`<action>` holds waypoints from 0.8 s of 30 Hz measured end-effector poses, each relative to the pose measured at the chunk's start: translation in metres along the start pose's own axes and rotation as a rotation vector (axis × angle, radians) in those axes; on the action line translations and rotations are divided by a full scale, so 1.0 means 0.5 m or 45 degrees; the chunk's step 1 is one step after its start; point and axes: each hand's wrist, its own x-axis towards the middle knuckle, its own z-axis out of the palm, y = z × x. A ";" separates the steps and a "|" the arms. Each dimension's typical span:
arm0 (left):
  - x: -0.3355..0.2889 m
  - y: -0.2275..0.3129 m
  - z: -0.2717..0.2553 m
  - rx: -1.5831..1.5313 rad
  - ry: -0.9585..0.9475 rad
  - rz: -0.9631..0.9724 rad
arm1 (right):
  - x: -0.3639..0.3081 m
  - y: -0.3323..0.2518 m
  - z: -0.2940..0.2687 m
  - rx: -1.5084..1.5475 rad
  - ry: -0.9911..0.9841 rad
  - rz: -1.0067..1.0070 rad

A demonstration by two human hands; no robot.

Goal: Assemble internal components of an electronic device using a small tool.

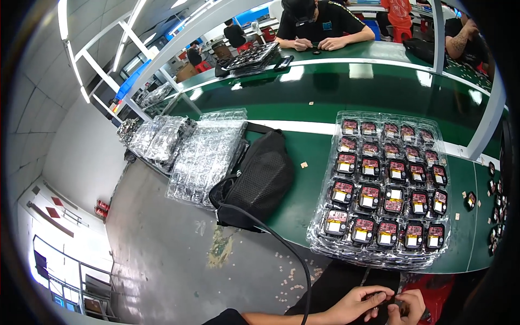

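Note:
Low in the picture, in front of the table edge, my left hand (357, 304) and my right hand (410, 307) meet fingertip to fingertip. Both are closed in a pinch around something small and dark, mostly hidden by the fingers. Just beyond them stands a stack of clear plastic trays (379, 260). The top tray holds rows of small black square device housings (370, 196), with red circuit boards and white-and-yellow battery cells showing.
Left on the green table (290, 225) lie a black mesh bag (260, 181) and stacked empty clear trays (203, 154). Loose housings (470, 200) are at the right edge. A black cable (295, 257) hangs nearby. Across the white frame (482, 130), a person (325, 27) works.

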 end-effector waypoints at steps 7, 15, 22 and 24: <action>0.020 -0.040 -0.005 0.186 -0.132 0.361 | -0.054 0.022 0.043 0.203 0.034 0.364; 0.012 0.025 -0.052 -0.215 -0.352 0.006 | 0.022 0.023 0.032 0.773 -0.068 0.633; 0.024 0.005 -0.064 -0.631 -0.428 -0.060 | 0.020 0.031 0.003 0.458 0.012 0.440; 0.022 0.001 -0.062 -0.656 -0.434 -0.052 | 0.021 0.016 -0.009 0.359 -0.045 0.420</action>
